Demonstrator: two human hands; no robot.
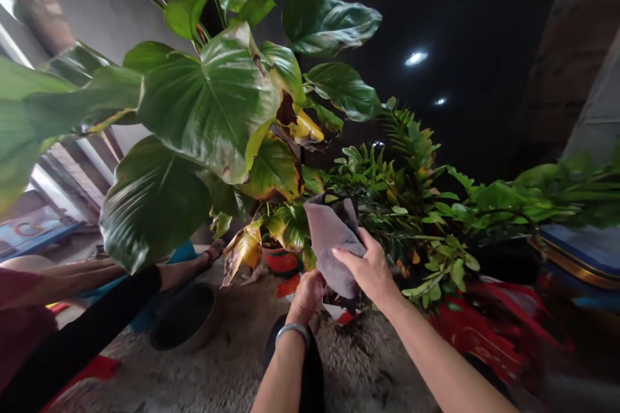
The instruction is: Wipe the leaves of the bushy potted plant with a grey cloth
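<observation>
A grey-mauve cloth (332, 242) hangs in front of the lower leaves at the centre. My right hand (369, 269) is closed on it, with the thumb lying across its face. Just below and to the left, my left hand (307, 298) has curled fingers at the cloth's lower edge; what they hold is hidden. A bracelet (292, 332) circles my left wrist. Beside the hands on the left are a browned, drooping leaf (243, 250) and a red pot (281, 261). Large green leaves (210, 93), some with yellow and brown edges, rise above.
Leafy green plants (382, 174) spread to the right, above red bags (484, 329). At the left, another person's leg (87, 329) and arms reach in beside a dark basin (184, 317). A dark glossy wall (465, 32) stands behind. Gritty ground (232, 368) lies below.
</observation>
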